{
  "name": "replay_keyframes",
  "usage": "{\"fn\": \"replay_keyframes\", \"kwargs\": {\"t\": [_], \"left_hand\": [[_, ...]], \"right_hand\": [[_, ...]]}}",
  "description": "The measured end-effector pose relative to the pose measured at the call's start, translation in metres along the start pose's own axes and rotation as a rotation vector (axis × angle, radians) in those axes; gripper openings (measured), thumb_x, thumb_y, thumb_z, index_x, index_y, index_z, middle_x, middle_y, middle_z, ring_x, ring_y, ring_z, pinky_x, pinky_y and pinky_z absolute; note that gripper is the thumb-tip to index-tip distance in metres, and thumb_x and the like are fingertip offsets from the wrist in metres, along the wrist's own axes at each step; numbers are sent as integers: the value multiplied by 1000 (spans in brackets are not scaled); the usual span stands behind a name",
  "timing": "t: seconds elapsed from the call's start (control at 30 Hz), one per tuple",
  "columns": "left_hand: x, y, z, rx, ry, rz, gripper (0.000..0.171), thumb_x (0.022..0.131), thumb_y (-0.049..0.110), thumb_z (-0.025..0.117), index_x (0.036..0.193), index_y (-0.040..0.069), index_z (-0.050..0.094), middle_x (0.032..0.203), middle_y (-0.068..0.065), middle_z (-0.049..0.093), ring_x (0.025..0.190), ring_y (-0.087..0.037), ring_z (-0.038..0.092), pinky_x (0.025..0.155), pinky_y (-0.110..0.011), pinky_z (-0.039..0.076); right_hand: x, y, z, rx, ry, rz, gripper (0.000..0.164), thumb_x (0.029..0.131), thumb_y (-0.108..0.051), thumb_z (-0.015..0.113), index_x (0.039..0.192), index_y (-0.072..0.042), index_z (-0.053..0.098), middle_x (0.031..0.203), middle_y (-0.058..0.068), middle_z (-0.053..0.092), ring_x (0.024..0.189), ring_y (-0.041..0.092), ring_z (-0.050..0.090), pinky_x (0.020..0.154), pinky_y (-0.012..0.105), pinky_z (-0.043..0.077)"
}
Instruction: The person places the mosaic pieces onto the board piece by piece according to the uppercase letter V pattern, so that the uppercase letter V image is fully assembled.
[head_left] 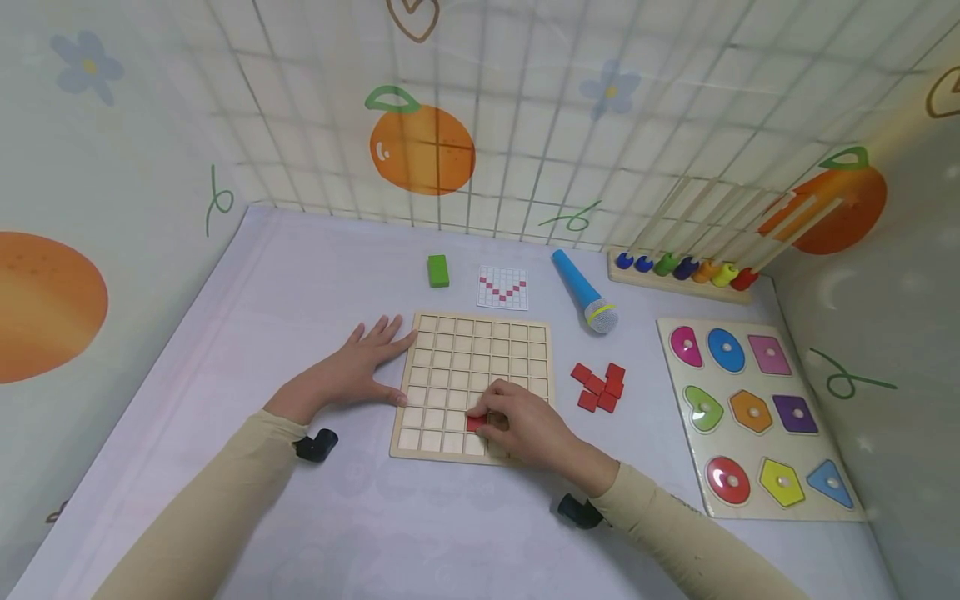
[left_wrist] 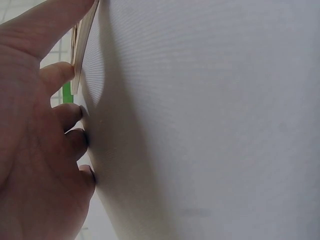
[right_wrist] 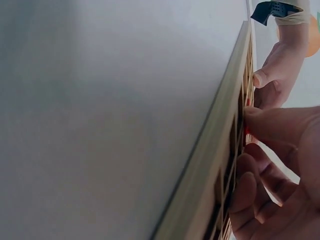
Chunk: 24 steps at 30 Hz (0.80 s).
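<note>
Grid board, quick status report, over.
Left hand touching board at left edge. Right hand pinching red tile over board. Loose tiles alongside, not in the way.

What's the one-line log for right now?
left hand: touching board edge | right hand: pinching red square at board | loose red squares: right of board | card: beyond board

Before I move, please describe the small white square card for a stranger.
Start at the pale square wooden grid board. Beyond its far edge lies the small white card, between the green rectangular block and the blue toy microphone. Unlike them, it bears a red V pattern.
</note>
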<state>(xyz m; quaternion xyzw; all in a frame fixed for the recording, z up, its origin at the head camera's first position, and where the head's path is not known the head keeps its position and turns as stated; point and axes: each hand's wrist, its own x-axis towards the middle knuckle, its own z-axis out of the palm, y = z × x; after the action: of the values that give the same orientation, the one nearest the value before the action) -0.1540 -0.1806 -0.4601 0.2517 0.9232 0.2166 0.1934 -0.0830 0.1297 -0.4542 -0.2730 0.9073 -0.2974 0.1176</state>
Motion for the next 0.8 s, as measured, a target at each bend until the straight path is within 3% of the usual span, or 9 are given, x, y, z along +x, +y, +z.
{"fn": "replay_keyframes", "kwargs": {"t": [0.4, 0.8], "left_hand": [[2, -3, 2, 13, -5, -9, 110, 80, 59, 79, 164, 16, 22, 170, -15, 1, 156, -35, -6, 125, -54, -8], [0, -2, 2, 8, 5, 5, 110, 79, 56, 81, 163, 14, 23, 170, -17, 3, 156, -37, -5, 124, -56, -7]], "right_hand": [[0, 0, 2, -11, -15, 13, 26, 90, -21, 79, 116, -21, 75, 107, -9, 60, 90, 9, 54, 73, 23, 51], [-5, 5, -4, 95, -4, 70, 29, 93, -20, 75, 122, -22, 71, 106, -8, 59, 86, 6, 56, 74, 23, 54]]}}
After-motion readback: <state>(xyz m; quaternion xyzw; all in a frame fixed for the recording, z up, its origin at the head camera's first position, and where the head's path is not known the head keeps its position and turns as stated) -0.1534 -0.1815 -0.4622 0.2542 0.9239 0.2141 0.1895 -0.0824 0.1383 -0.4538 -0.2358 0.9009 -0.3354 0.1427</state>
